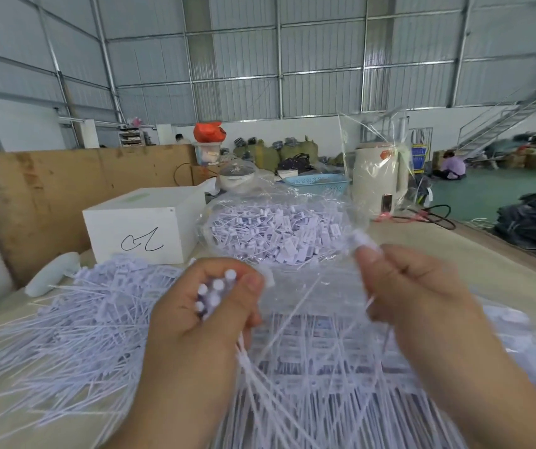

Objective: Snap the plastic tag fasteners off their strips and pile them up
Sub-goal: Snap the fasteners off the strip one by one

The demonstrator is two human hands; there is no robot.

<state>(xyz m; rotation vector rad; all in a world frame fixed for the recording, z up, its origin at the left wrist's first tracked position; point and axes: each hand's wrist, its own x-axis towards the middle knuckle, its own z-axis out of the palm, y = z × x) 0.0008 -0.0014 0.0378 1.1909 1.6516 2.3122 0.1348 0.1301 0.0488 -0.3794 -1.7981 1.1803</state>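
From my remote seat I see both hands raised over the table [474, 254], each busy with white plastic. The left hand [202, 306] is curled into a fist round a bundle of tag fasteners [215, 293]; their round white heads stick out of the top of the fist toward twelve o'clock, and their thin tails fan out below it toward six o'clock. The right hand [412, 286] pinches a single fastener [362, 241] between thumb and fingertips, its blurred white head poking out toward eleven o'clock. The two hands are near each other but apart.

Beneath them, at six o'clock, lie flat strips [318, 361] of fasteners not yet separated, in neat rows. At nine o'clock from the left hand spreads a loose pile [75, 319] of separated fasteners. At twelve o'clock, a clear plastic bag [279, 234] holds another heap of white tags. A white box [143, 225] with a black scrawl sits at eleven o'clock, just beside the bag. Further off toward one o'clock stand a blue basket [317, 183] and a cream kettle [378, 179] wrapped in clear film.
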